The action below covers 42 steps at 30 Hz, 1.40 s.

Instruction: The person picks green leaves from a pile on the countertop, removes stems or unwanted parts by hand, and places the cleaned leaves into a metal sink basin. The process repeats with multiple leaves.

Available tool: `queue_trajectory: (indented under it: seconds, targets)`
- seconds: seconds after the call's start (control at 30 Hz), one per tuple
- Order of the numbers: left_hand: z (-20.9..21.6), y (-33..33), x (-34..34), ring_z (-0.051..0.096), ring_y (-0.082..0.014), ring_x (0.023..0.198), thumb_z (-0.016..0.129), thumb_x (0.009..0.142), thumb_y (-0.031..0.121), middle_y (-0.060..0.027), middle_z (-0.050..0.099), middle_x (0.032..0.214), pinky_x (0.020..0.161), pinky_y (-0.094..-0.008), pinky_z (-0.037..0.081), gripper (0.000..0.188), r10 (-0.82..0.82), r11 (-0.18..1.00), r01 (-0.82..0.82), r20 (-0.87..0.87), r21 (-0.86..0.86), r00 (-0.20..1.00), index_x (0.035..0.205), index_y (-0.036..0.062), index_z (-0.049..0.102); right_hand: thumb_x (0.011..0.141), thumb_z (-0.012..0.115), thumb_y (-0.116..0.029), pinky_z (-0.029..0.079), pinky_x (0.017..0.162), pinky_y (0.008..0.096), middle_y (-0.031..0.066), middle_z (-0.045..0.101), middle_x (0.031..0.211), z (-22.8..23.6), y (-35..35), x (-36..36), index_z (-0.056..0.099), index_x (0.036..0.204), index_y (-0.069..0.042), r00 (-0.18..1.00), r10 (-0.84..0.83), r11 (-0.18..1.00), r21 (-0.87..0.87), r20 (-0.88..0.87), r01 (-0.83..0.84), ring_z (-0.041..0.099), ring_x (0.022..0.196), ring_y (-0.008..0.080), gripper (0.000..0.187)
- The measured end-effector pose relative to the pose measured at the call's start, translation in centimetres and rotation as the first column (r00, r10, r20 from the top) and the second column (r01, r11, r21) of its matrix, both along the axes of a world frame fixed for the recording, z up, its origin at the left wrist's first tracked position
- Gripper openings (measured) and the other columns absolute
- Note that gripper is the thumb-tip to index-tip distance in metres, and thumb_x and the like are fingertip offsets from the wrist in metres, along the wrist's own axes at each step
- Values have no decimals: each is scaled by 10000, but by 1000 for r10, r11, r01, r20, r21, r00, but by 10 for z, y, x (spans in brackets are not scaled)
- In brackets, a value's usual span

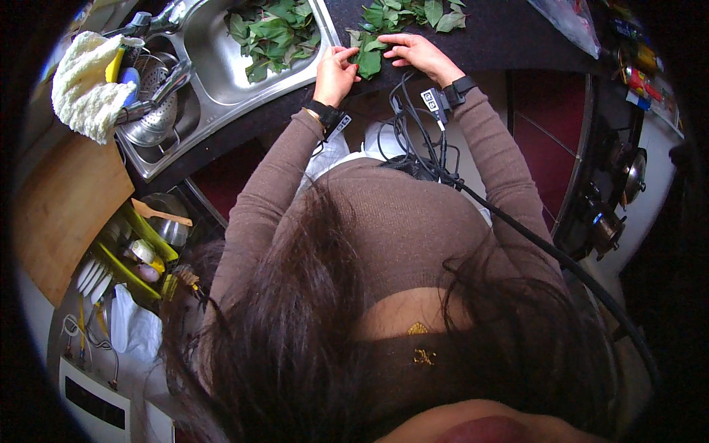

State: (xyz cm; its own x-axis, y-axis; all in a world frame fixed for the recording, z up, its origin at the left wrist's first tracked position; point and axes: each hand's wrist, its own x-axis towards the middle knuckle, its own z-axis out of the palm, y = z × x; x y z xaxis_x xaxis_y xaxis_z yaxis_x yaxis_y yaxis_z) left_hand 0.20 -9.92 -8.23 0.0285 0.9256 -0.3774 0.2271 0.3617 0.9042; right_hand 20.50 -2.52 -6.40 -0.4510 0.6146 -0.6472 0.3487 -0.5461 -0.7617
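Dark green leaves lie on the dark countertop beside the sink, with a small bunch of leaves (367,59) between my two hands. My left hand (337,77) is closed at the left side of this bunch, thumb and fingers pinching the leaves. From the right, my right hand (425,59) reaches in with its fingers stretched out and apart. Its fingertips are at the edge of the bunch; I cannot tell whether they touch. Just beyond lies a looser pile of leaves (413,13). More leaves (281,37) are heaped in the steel sink basin (214,66).
At the left, a white cloth (85,88) hangs by the tap, above a metal colander (159,103). A wooden board (70,214) and a green rack (122,266) stand lower left. Black cables (413,129) hang between my arms. A clear plastic bag (569,26) lies far right.
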Motion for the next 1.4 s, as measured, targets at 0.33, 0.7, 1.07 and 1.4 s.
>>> queue_trajectory:
  seconds: [0.33,0.7,1.07,1.4]
  targets:
    - [-3,0,4,568,-153,721,573,743,-51,-116,536,1036,663,-280,503,622,139,989,-138,-20,58,990,1338,-4,402,914,485,-58,526,769,236,88,604,1103,11,-7,8,572,1178,-10,954,-298,954,0,-29,299,623,931,138,282]
    - [40,7,-52,560,-145,845,526,821,-34,-47,545,1004,674,-280,485,487,493,870,-376,583,-319,646,1298,48,468,882,538,-55,471,746,239,23,619,1110,0,4,-5,677,1024,-50,993,107,973,198,51,-115,557,856,81,198]
    - [34,5,-76,485,-223,1131,504,849,-85,-119,362,1328,928,-351,457,550,651,749,-652,306,-116,694,1365,30,351,808,591,-70,447,877,339,110,619,1051,30,24,-8,676,1030,-92,933,14,668,691,359,-276,567,996,244,238]
    - [44,38,-12,602,-179,941,521,907,50,-120,565,1130,797,-285,520,305,394,917,-368,478,-151,785,1205,-18,517,759,592,-53,407,953,368,85,611,1143,27,40,-30,663,1049,-86,929,-68,556,787,365,-268,509,1097,290,300]
